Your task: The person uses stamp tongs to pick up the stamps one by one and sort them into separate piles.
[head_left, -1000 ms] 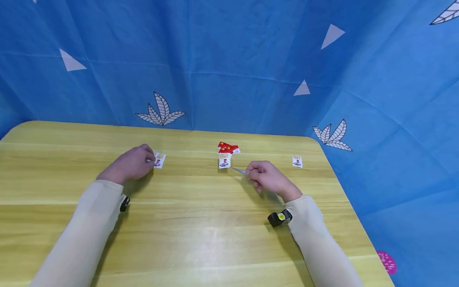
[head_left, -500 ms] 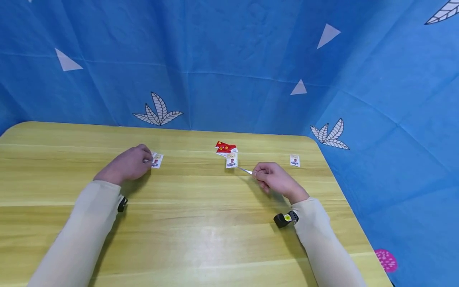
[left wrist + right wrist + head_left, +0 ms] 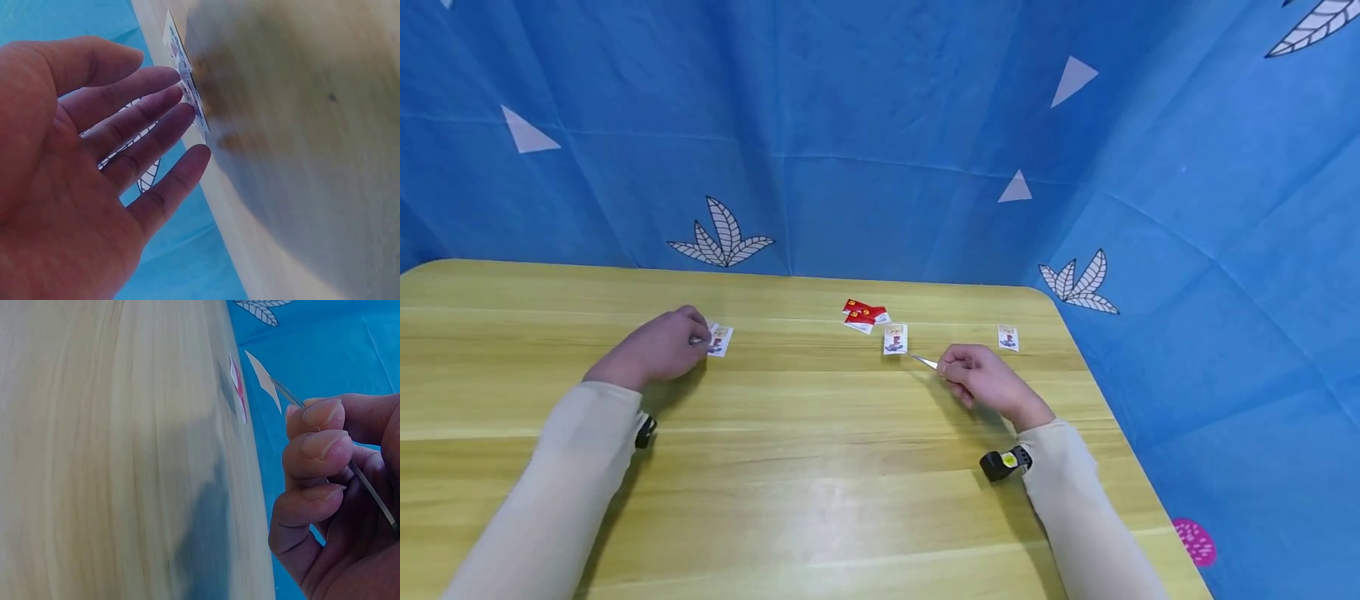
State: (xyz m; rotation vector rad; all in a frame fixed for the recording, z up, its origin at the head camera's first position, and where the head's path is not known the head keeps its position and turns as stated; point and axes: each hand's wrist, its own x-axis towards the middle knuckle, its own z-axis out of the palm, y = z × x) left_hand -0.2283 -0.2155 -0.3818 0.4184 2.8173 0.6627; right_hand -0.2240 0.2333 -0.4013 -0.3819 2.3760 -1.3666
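Between the thumb and fingers of my right hand (image 3: 988,382) are thin metal tweezers (image 3: 370,487). Their tip holds a small stamp-like paper piece (image 3: 895,339), raised off the table in the right wrist view. Just left of it lie several overlapping red pieces with yellow emblems (image 3: 865,315). At the left, my left hand (image 3: 658,350) has its fingertips at small printed paper pieces (image 3: 720,341) on the table. Its fingers are loosely extended in the left wrist view, and they partly hide those pieces.
Another small printed piece (image 3: 1008,337) lies near the right edge of the wooden table (image 3: 790,467). A blue cloth backdrop (image 3: 865,108) with leaf and triangle prints hangs behind the table and along its right side.
My right hand has moved right with the tweezers, drawing the held paper piece away from the red pieces. My left hand stays at its pieces. The head view has shifted slightly.
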